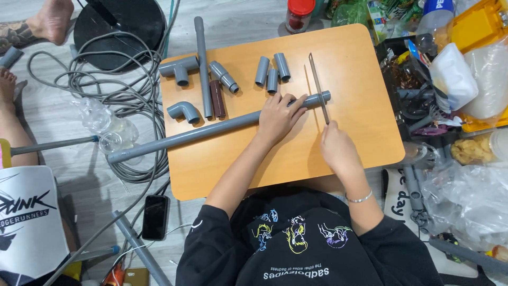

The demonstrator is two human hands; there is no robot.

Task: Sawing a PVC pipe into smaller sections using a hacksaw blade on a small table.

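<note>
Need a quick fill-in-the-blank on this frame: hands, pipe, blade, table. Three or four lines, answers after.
1. The left hand presses a long grey ____ against the wooden table.
2. The right hand holds a thin saw blade set ____ the pipe near its right end.
3. Three short grey pipe pieces lie on the table ____ the left hand in the picture.
4. A black ____ lies on the floor below the table's left corner.

Answers: pipe; across; above; phone

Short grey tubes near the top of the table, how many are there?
3. The short grey tubes stand side by side above the left hand: one on the left, a shorter middle one, one on the right. Others may hide in the clutter.
</note>
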